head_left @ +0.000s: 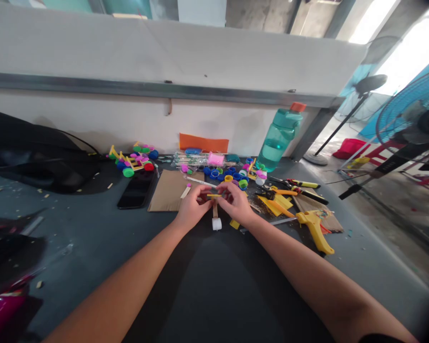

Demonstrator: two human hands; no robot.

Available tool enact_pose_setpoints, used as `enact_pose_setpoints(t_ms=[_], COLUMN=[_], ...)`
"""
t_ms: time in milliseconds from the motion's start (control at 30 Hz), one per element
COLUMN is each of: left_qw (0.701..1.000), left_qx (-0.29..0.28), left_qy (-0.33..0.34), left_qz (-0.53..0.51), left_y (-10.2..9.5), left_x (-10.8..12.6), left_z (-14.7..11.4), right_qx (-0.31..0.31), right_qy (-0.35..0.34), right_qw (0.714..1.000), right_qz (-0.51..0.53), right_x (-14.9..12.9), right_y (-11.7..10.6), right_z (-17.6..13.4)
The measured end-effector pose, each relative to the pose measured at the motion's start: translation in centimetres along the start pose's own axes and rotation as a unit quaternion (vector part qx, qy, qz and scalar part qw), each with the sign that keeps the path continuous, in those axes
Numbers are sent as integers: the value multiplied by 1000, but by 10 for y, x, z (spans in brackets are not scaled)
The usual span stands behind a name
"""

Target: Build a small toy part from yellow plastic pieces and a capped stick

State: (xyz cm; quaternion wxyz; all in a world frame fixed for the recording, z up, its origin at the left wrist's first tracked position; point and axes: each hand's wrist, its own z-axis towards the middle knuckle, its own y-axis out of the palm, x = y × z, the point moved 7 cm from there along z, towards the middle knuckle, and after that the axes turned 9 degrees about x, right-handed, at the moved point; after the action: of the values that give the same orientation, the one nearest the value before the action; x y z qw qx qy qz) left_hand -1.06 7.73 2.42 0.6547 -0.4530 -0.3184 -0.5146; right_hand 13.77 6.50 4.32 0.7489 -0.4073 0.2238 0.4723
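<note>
Above the dark table, my left hand (196,207) and my right hand (236,204) meet with a small yellow strip (213,196) pinched between their fingertips. Just below it, a thin wooden stick (215,209) ends in a white round cap (217,224); whether the stick is joined to the strip I cannot make out. Left of my fingers, a short pale stick with a pink end (186,191) lies on a piece of cardboard (164,197). Coloured bottle caps (229,178), mostly blue, are clustered beyond my hands.
At right lie a yellow glue gun (314,231), orange-handled pliers (280,192) and yellow card scraps (279,205). A teal water bottle (277,138) stands behind. Toward the left are a phone (136,189), small wheeled stick models (136,159) and a black bag (32,152).
</note>
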Motion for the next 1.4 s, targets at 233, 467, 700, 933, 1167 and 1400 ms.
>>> enact_pose_setpoints(t_ms=[233, 467, 700, 933, 1167, 1400], left_qw=[1000, 1000, 999, 1000, 1000, 1000], left_qx=[-2, 14, 23, 21, 22, 13], left_qy=[-2, 5, 13, 2, 8, 7], left_qz=[-18, 7, 35, 18, 7, -3], left_y=[9, 9, 6, 7, 8, 9], left_x=[-11, -9, 3, 8, -1, 1], left_z=[3, 2, 2, 1, 2, 2], right_qx=[26, 25, 30, 27, 18, 18], right_qy=[-56, -68, -66, -70, -65, -40], right_qw=[998, 997, 997, 996, 996, 998], right_qz=[-18, -23, -39, -43, -50, -49], right_x=[-14, -11, -12, -16, -16, -11], right_y=[-6, -4, -3, -4, -4, -3], right_z=[3, 3, 3, 5, 5, 5])
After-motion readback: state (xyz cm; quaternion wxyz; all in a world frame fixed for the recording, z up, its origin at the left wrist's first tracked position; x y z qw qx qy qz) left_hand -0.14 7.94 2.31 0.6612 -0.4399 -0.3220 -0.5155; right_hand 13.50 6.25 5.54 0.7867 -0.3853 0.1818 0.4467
